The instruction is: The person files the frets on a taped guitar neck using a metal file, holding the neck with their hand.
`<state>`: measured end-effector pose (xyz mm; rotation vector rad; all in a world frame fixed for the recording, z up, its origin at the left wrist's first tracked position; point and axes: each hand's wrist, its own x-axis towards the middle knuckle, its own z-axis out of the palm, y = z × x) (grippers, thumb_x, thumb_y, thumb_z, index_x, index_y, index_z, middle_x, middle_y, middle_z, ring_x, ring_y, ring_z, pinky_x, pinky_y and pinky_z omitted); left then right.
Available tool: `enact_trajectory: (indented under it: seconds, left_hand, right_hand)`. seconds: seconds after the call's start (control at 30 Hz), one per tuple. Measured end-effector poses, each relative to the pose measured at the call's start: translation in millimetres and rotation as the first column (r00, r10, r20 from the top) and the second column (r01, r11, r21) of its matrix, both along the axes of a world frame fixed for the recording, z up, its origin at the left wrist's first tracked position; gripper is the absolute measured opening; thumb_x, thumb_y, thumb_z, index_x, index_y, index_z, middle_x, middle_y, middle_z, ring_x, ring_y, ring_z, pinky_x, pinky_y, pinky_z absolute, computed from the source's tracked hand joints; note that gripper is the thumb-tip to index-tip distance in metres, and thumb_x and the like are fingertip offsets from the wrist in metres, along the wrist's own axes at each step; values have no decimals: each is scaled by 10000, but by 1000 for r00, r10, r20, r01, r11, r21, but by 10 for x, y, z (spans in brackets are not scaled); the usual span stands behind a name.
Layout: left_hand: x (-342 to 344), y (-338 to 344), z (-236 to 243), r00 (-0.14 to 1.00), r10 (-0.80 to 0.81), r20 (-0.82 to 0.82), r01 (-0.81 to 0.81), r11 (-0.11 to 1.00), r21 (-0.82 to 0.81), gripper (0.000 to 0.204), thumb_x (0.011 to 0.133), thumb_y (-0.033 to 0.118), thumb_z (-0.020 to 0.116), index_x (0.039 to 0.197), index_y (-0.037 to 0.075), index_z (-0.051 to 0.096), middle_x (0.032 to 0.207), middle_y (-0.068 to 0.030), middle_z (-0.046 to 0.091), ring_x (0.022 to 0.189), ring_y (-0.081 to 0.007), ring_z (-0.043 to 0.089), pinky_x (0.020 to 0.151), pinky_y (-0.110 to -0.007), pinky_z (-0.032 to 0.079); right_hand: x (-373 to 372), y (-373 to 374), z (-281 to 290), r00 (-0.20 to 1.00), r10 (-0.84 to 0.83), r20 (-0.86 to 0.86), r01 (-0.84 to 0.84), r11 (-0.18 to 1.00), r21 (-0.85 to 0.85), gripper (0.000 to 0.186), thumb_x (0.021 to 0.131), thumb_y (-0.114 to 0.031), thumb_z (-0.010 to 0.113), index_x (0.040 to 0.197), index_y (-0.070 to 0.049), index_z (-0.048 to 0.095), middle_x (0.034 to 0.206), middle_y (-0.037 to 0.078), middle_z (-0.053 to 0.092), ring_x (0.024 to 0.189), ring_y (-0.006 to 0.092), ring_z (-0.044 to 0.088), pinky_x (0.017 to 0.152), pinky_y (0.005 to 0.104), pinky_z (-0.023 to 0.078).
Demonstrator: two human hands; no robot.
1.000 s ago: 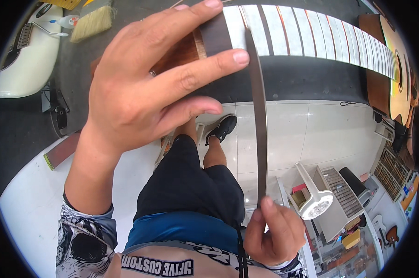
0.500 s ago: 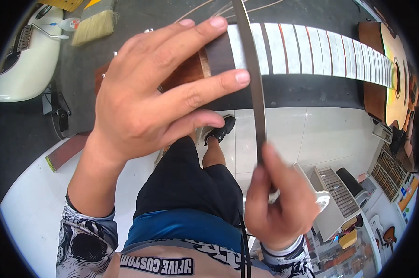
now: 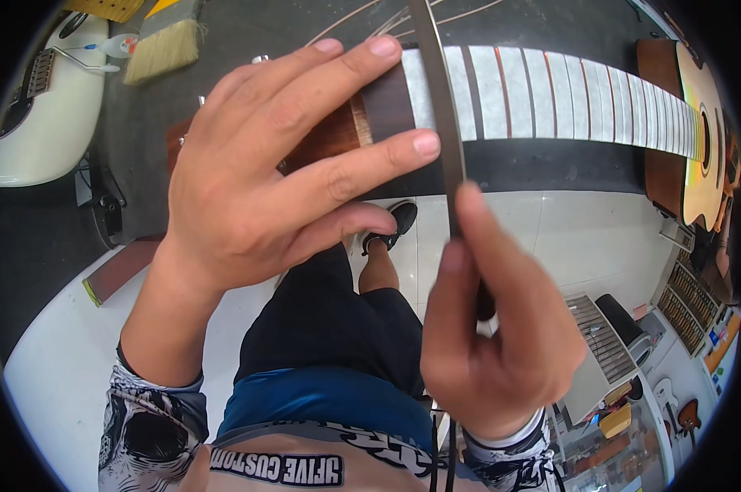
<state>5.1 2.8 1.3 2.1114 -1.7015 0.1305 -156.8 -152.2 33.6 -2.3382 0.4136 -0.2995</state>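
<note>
An acoustic guitar lies across the bench, its pale body (image 3: 692,123) at the far right. White tape strips cover its fretboard (image 3: 542,94), leaving the frets showing in lines between them. My left hand (image 3: 255,164) lies over the headstock end of the neck with its fingers spread. Its index fingertip reaches almost to a long flat metal file (image 3: 442,82). My right hand (image 3: 506,328) grips that file by its near end, thumb along the top. The file lies crosswise over the neck by the first tape strips. My left hand hides most of the brown headstock (image 3: 325,135).
A cream electric guitar (image 3: 50,123) and a wide bristle brush (image 3: 164,51) are at the left of the dark bench (image 3: 264,25). Loose thin wires (image 3: 346,20) lie at the back. A reddish-brown block (image 3: 123,271) sits near the bench's edge. Shop shelves stand lower right.
My right hand has slid the file forward, away from me, across the neck. My left hand stays nearly where it was, fingers still spread.
</note>
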Motion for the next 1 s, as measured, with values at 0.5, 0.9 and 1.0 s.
enact_trajectory:
  seconds: [0.5, 0.9, 1.0]
  left_hand:
    - [17, -5, 19, 1000, -14, -9, 14, 1000, -7, 552, 812, 526, 734, 1238, 176, 743, 1403, -258, 587, 1231, -418, 616, 996, -461, 497]
    - [20, 0, -2, 1000, -20, 3, 20, 1000, -11, 573, 823, 528, 731, 1238, 133, 738, 1386, -272, 593, 1224, -425, 620, 998, -461, 500]
    - [12, 18, -15, 1000, -4, -5, 4, 1000, -2, 571, 810, 518, 741, 1241, 143, 739, 1390, -264, 593, 1219, -418, 621, 994, -463, 499]
  right_hand:
    - [-1236, 137, -39, 994, 72, 83, -77, 995, 61, 481, 689, 91, 695, 1170, 61, 708, 714, 95, 666, 505, 176, 578, 456, 281, 450]
    - [0, -34, -134, 980, 5, 201, -5, 1000, 1, 364, 824, 142, 681, 1176, 54, 716, 861, 165, 748, 577, 122, 633, 543, 238, 494]
    - [-342, 7, -142, 989, 17, 144, -22, 999, 30, 492, 723, 112, 699, 1210, 44, 712, 709, 93, 675, 526, 183, 604, 485, 295, 488]
